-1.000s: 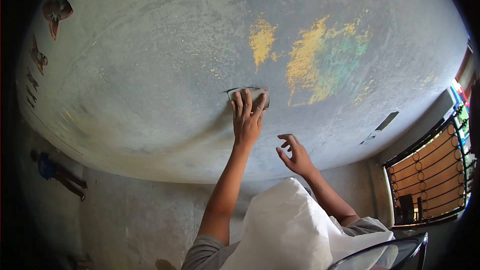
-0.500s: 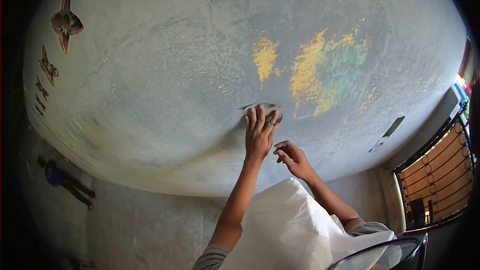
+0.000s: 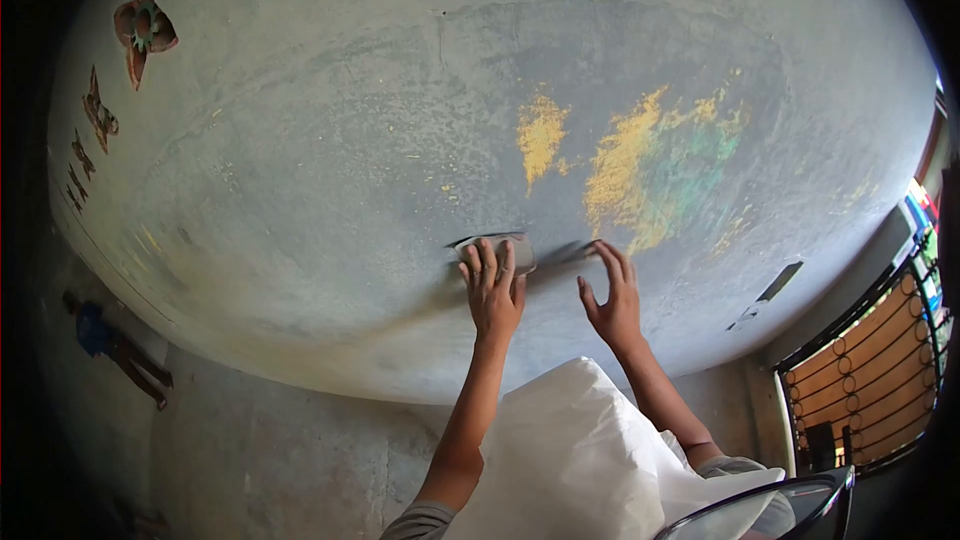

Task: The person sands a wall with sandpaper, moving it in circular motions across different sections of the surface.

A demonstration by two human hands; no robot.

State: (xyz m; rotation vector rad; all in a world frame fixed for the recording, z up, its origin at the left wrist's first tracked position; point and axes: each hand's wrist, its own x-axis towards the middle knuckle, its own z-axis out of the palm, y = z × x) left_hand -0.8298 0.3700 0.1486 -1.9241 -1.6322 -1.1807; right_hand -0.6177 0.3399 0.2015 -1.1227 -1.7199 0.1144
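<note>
My left hand [image 3: 493, 285] presses a grey-brown flat pad [image 3: 516, 252] against the grey wall [image 3: 350, 190], fingers laid over its face. The pad's dark upper edge shows above the fingertips. My right hand [image 3: 614, 295] is to the right of it, fingers apart and curved, holding nothing, with its fingertips at or close to the wall; whether they touch I cannot tell. Above my hands the wall bears a small yellow patch [image 3: 541, 138] and a larger yellow and green patch [image 3: 665, 165].
Carved openings [image 3: 146, 26] run down the wall's left side. A person [image 3: 115, 345] is at the far left. White cloth [image 3: 570, 440] covers my front. A barred window [image 3: 865, 370] and a dark curved rim [image 3: 820, 485] are at the right.
My left hand has moved left and slightly down the wall with the pad. My right hand has risen toward the wall and its fingers have spread.
</note>
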